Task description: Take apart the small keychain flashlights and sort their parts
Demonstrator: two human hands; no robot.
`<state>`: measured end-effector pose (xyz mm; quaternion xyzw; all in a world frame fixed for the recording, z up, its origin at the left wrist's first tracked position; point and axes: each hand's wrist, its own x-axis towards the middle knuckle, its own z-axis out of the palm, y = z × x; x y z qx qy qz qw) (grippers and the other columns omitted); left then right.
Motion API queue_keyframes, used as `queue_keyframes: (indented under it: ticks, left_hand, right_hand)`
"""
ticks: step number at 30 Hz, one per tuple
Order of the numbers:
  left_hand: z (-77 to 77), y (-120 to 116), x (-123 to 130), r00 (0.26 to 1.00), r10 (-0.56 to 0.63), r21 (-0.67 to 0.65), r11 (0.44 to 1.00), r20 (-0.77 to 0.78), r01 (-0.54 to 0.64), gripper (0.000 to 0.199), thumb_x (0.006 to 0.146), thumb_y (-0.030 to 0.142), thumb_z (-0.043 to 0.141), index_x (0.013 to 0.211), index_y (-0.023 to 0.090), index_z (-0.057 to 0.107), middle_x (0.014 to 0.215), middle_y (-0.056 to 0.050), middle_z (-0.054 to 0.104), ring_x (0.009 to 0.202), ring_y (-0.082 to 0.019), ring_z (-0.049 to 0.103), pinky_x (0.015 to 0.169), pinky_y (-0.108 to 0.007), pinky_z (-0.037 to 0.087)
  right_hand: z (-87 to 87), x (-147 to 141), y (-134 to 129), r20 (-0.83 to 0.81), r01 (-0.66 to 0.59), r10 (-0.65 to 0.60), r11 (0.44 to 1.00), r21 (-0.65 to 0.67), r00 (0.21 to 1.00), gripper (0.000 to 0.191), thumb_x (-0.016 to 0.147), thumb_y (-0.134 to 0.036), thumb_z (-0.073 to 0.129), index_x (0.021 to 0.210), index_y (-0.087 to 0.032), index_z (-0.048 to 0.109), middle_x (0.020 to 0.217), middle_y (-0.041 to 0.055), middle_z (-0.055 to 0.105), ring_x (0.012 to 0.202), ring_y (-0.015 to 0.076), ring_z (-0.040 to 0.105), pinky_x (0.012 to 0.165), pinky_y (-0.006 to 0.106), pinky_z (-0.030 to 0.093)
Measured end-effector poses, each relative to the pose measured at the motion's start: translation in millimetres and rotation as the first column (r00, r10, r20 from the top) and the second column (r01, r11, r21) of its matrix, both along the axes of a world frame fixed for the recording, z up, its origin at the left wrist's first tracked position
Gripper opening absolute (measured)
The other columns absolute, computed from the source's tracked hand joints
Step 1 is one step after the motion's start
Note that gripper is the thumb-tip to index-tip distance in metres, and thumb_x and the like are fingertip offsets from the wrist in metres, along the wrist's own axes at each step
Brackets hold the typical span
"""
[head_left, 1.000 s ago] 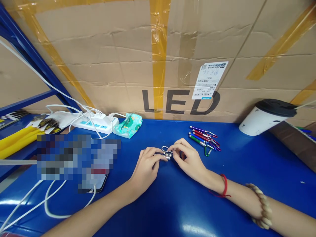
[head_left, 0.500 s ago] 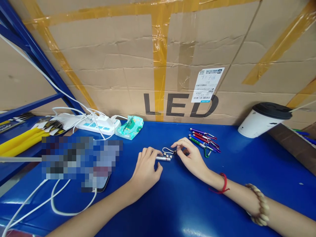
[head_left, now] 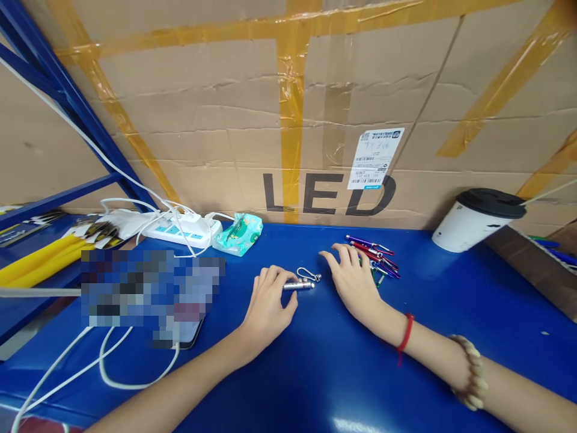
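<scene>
My left hand rests on the blue table with its fingers round a small silver cylinder, whose right end sticks out. Beside that end lie a silver carabiner clip and a few tiny round pieces. My right hand holds nothing; its fingers are spread and curved above the table, right of the clip. Just behind it, partly hidden by its fingers, is a group of slim coloured cylinders with clips, in purple, red, blue and green.
A white cup with a black lid leans at the back right. Along the back left are a power strip and a green packet. A phone with cables lies left. A large cardboard box stands behind.
My right hand has moved away from the silver clip to the right and opened its fingers, now partly covering the coloured cylinders. A small silver piece now shows at the held cylinder's end.
</scene>
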<state>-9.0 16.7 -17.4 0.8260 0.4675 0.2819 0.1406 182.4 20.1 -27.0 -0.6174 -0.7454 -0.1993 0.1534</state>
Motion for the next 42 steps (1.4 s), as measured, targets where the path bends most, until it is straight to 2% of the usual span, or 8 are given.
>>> queue_keyframes:
  ticks: [6, 12, 18, 25, 29, 32, 36, 42]
  left_hand:
    - [4.4, -7, 2, 0.996, -0.022, 0.015, 1.0, 0.082, 0.021, 0.023, 0.076, 0.007, 0.049, 0.092, 0.023, 0.057, 0.093, -0.002, 0.056, 0.09, -0.02, 0.049, 0.078, -0.035, 0.038]
    - [5.6, -13, 4, 0.992, -0.068, 0.012, 0.998, 0.108, 0.067, 0.024, 0.076, 0.005, 0.048, 0.09, 0.022, 0.057, 0.094, -0.003, 0.055, 0.091, -0.02, 0.05, 0.079, -0.035, 0.039]
    - [4.0, -14, 4, 0.989, -0.075, 0.006, 0.997, 0.13, 0.075, 0.022, 0.077, 0.007, 0.048, 0.09, 0.022, 0.056, 0.095, -0.002, 0.055, 0.092, -0.019, 0.049, 0.08, -0.035, 0.038]
    - [5.2, -16, 3, 0.984, -0.093, -0.012, 0.995, 0.151, 0.096, 0.021, 0.077, 0.008, 0.048, 0.09, 0.022, 0.056, 0.096, -0.002, 0.054, 0.092, -0.018, 0.048, 0.08, -0.034, 0.037]
    - [5.6, -17, 3, 0.984, -0.106, -0.027, 0.993, 0.146, 0.111, 0.021, 0.077, 0.008, 0.048, 0.091, 0.021, 0.055, 0.096, -0.002, 0.054, 0.092, -0.018, 0.048, 0.079, -0.034, 0.037]
    - [5.7, -17, 3, 0.986, -0.106, -0.049, 0.992, 0.128, 0.113, 0.021, 0.076, 0.007, 0.049, 0.091, 0.021, 0.055, 0.096, -0.002, 0.054, 0.092, -0.018, 0.048, 0.079, -0.034, 0.037]
    - [4.7, -15, 3, 0.986, -0.104, -0.068, 0.991, 0.131, 0.113, 0.02, 0.075, 0.008, 0.049, 0.089, 0.021, 0.056, 0.096, -0.002, 0.055, 0.092, -0.018, 0.048, 0.079, -0.034, 0.037]
    - [0.5, -17, 3, 0.986, -0.113, -0.126, 0.984, 0.125, 0.129, 0.02, 0.074, 0.008, 0.05, 0.087, 0.021, 0.056, 0.094, -0.002, 0.055, 0.09, -0.019, 0.049, 0.08, -0.034, 0.038]
  right_hand:
    - [-10.5, 2, -5, 0.064, 0.14, -0.14, 0.99, 0.007, 0.988, 0.031, 0.085, -0.011, 0.046, 0.113, -0.012, 0.059, 0.113, 0.023, 0.056, 0.108, 0.0411, 0.047, 0.088, 0.062, 0.032]
    - [-16.6, 4, -9, 0.101, 0.176, -0.181, 0.983, 0.053, 0.978, 0.029, 0.089, -0.017, 0.041, 0.109, -0.012, 0.061, 0.094, 0.0222, 0.059, 0.082, 0.0357, 0.056, 0.074, 0.064, 0.038]
    - [-16.5, 3, -11, 0.278, 0.177, -0.218, 0.97, 0.166, 0.936, 0.032, 0.091, -0.019, 0.037, 0.11, -0.014, 0.062, 0.085, 0.0181, 0.059, 0.071, 0.028, 0.054, 0.065, 0.047, 0.041]
    - [1.7, -9, -15, 0.399, 0.33, -0.273, 0.941, -0.079, 0.875, 0.038, 0.092, -0.015, 0.04, 0.128, -0.013, 0.052, 0.091, 0.0189, 0.06, 0.076, 0.0279, 0.056, 0.062, 0.034, 0.036]
    - [2.7, -11, -15, 0.416, 0.341, -0.279, 0.937, -0.08, 0.865, 0.039, 0.093, -0.018, 0.037, 0.13, -0.012, 0.05, 0.091, 0.0186, 0.059, 0.076, 0.0275, 0.056, 0.061, 0.032, 0.034]
    - [-1.9, -11, -15, 0.389, 0.335, -0.295, 0.942, -0.037, 0.873, 0.04, 0.093, -0.016, 0.035, 0.128, -0.004, 0.049, 0.086, 0.0194, 0.058, 0.073, 0.0272, 0.055, 0.058, 0.032, 0.034]
    - [-6.0, -12, -16, 0.346, 0.313, -0.3, 0.95, 0.019, 0.889, 0.04, 0.086, 0.0, 0.033, 0.121, 0.004, 0.052, 0.081, 0.0197, 0.057, 0.07, 0.0266, 0.054, 0.056, 0.032, 0.034]
    - [1.8, -17, -20, 0.344, 0.308, -0.294, 0.951, 0.015, 0.891, 0.031, 0.081, 0.006, 0.032, 0.081, 0.002, 0.063, 0.074, 0.0193, 0.055, 0.066, 0.0255, 0.052, 0.051, 0.03, 0.031]
